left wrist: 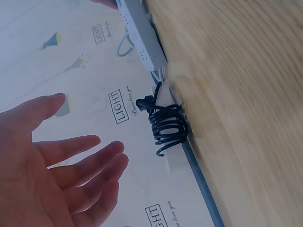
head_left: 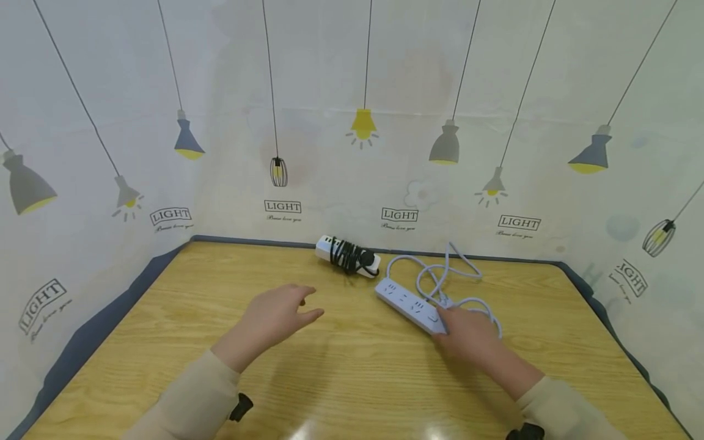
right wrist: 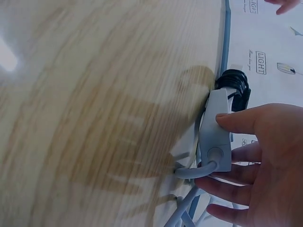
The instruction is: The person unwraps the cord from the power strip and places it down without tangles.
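- The long, pale bluish-white plastic power strip (head_left: 407, 304) with 3 socket groups along its top slants across the light wood-grain table (head_left: 352, 379); whether its held end is lifted, I cannot tell.
- The right hand (head_left: 467, 335) pinches that near end, thumb on one side, fingers on the other, beside where its pale, thick cord (right wrist: 196, 172) comes out and loops behind.
- The left hand (head_left: 275, 318) holds nothing, fingers loosely spread, thumb apart.
- Just beyond the far end lies a 2nd, white power strip (head_left: 323, 247), wound with black cord (head_left: 348, 255).
- The step in hand looks like taking hold of the pale strip; moving on probably calls for a steady right pinch and the left hand gathering loose cord.
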{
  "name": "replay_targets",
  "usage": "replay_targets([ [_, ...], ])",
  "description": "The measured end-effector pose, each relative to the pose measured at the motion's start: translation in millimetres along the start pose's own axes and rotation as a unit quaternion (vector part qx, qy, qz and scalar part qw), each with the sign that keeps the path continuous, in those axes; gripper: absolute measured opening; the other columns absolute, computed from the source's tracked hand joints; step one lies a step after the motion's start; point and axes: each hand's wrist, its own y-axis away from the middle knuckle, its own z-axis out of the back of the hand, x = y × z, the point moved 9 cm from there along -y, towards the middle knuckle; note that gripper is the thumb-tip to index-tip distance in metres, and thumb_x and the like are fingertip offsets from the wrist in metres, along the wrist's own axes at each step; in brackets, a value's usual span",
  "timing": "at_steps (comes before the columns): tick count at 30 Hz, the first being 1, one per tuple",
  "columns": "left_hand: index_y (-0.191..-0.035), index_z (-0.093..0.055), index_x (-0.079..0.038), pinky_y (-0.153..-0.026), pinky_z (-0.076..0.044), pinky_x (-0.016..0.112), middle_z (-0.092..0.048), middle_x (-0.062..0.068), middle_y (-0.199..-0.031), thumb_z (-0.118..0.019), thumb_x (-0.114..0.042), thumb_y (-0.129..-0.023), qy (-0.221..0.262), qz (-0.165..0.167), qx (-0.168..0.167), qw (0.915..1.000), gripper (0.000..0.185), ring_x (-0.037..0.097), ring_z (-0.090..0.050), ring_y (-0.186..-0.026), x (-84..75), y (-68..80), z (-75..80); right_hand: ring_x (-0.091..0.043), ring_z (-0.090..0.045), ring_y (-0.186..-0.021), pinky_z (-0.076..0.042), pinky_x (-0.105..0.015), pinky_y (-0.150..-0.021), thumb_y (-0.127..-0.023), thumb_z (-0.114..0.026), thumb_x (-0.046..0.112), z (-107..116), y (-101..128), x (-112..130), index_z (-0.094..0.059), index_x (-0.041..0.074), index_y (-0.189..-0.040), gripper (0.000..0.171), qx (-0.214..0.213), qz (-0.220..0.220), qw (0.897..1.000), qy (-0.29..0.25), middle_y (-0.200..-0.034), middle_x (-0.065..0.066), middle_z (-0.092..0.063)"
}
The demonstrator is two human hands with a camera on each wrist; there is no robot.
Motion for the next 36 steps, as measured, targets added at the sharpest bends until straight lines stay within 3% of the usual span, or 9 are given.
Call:
replay_targets([
  [9,-0.132,-0.06,-0.007,-0.076,-0.053,0.042,-0.068,0.007,-0.107,-0.064,-0.041,-0.093,-0.015,0.009,-0.013,0.9998,0.052,0.023,-0.065,-0.093,17.3,21.3,5.8,-0.033,-0.065,-0.089,-0.051,-0.047,-0.07,-0.084,-0.075,0.033,0,-1,-15,-0.058,0.0,-0.131,0.059,0.008,-0.001,1.0,0.006,-0.109,-0.018,-0.067],
  [17,-0.13,-0.061,-0.007,-0.072,-0.053,0.042,-0.068,0.006,-0.105,-0.065,-0.041,-0.092,-0.022,0.02,-0.014,0.9995,0.051,0.022,-0.066,-0.089,31.8,33.7,-0.5,-0.034,-0.065,-0.083,-0.051,-0.047,-0.067,-0.082,-0.076,0.03,4,-2,-27,-0.06,0.0,-0.129,0.058,0.0,0.003,1.0,0.006,-0.107,-0.018,-0.067],
  [28,-0.129,-0.061,-0.007,-0.068,-0.053,0.04,-0.068,0.005,-0.101,-0.066,-0.041,-0.092,-0.024,0.026,-0.014,0.9993,0.051,0.021,-0.065,-0.086,39.6,38.5,-1.3,-0.04,-0.064,-0.09,-0.051,-0.05,-0.068,-0.084,-0.075,0.025,3,-13,-64,-0.054,-0.005,-0.133,0.061,-0.017,-0.015,1.0,0.021,-0.11,-0.024,-0.066],
  [36,-0.13,-0.06,-0.006,-0.068,-0.053,0.04,-0.067,0.006,-0.101,-0.065,-0.04,-0.092,-0.025,0.027,-0.014,0.9992,0.051,0.021,-0.065,-0.085,41.8,37.2,-2.1,-0.044,-0.062,-0.096,-0.049,-0.056,-0.075,-0.084,-0.075,0.02,6,-23,-76,-0.051,-0.006,-0.136,0.063,-0.021,-0.02,0.999,0.014,-0.111,-0.027,-0.064],
])
